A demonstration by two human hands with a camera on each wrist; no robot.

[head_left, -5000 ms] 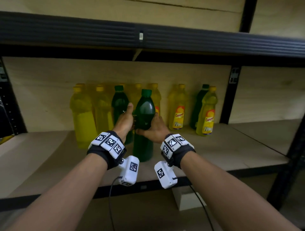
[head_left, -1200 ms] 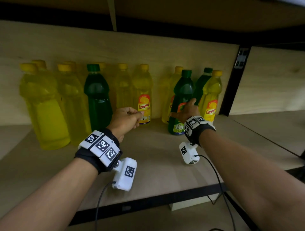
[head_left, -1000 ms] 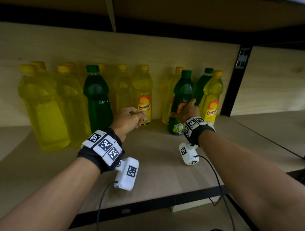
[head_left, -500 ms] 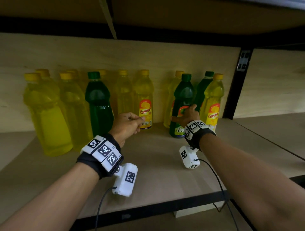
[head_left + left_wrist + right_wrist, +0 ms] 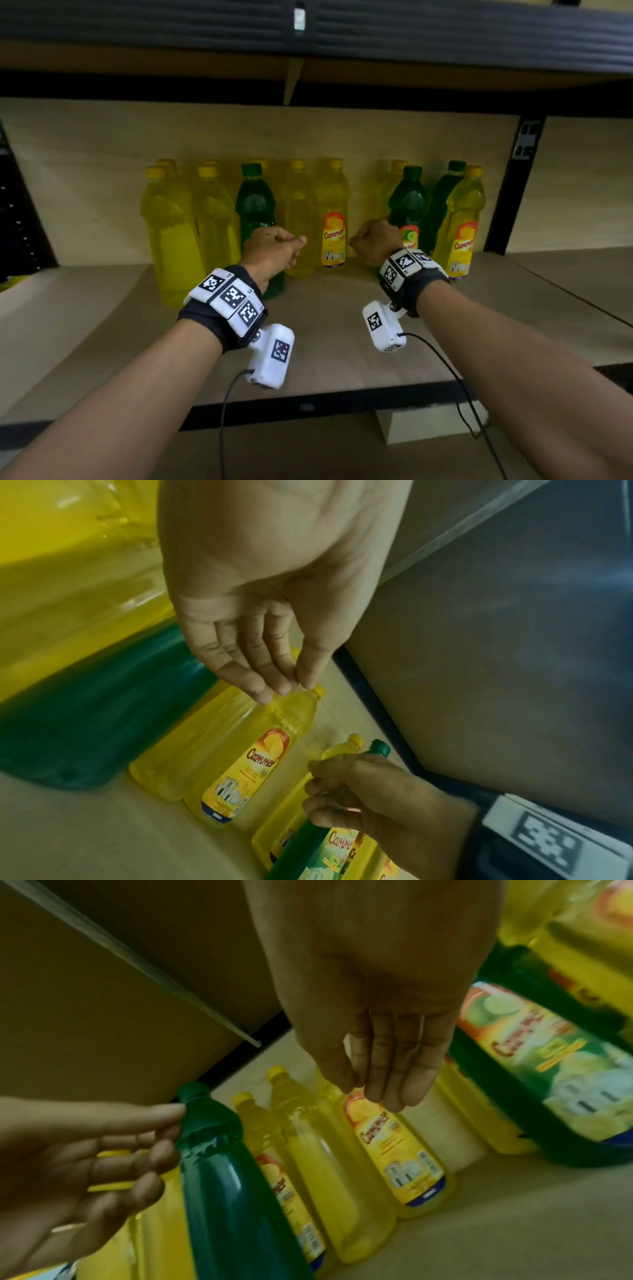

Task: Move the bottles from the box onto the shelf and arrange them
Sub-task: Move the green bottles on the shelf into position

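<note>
A: Where do the bottles stand?

B: Upright along the back edge of the pale wooden shelf board (image 5: 329, 346), against the wall. On the left there is a cluster of yellow plastic bottles with yellow caps (image 5: 171, 236), then a dark green plastic bottle with a green cap (image 5: 254, 205), then two more yellow ones, the nearer carrying an orange-and-yellow label (image 5: 334, 240).

A: And toward the right end?

B: After a gap come a second dark green bottle with a lime label (image 5: 407, 202), a yellow bottle behind it, another green bottle (image 5: 445, 192) farther back, and a labelled yellow bottle (image 5: 462, 222) beside the black upright post (image 5: 507, 192).

A: What are the hands doing?

B: The left hand (image 5: 270, 251) hangs in front of the left green bottle, fingers loosely bent, thumb near the fingertips, nothing in it. The right hand (image 5: 375, 240) is just before the lime-label bottle, fingers loosely curled, also holding nothing.

A: Are they touching any bottle?

B: Neither hand grips one; both hang above the board, well back from its front edge.
</note>
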